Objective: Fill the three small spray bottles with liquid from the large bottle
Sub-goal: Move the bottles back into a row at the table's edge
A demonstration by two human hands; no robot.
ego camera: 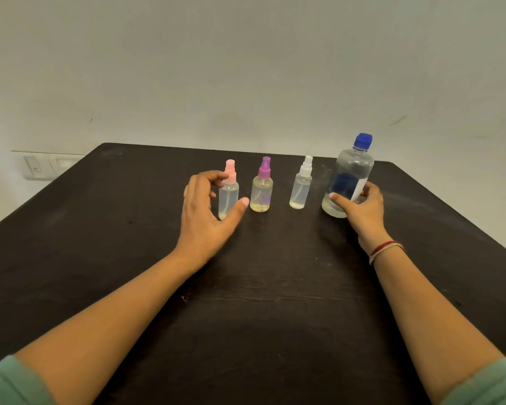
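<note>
My right grip (pixel 362 209) is clamped low on the large bottle (pixel 352 173), thumb across its front and fingers round its right side. My left grip (pixel 202 211) is apart, its fingers curved about the pink-capped spray bottle (pixel 229 197) without clearly closing on it. I judge this the very start, since every top is on. The next move calls for unscrewing a sprayer top and the blue cap (pixel 363 140), probably one at a time with both hands. The large bottle stands upright at the right end of the row. It is clear, with a blue label, and I cannot tell how full it is. To its left stand the white-capped spray bottle (pixel 301 188), the yellowish purple-capped spray bottle (pixel 262 191) and the pink one, all upright on the dark counter (pixel 260 302).
</note>
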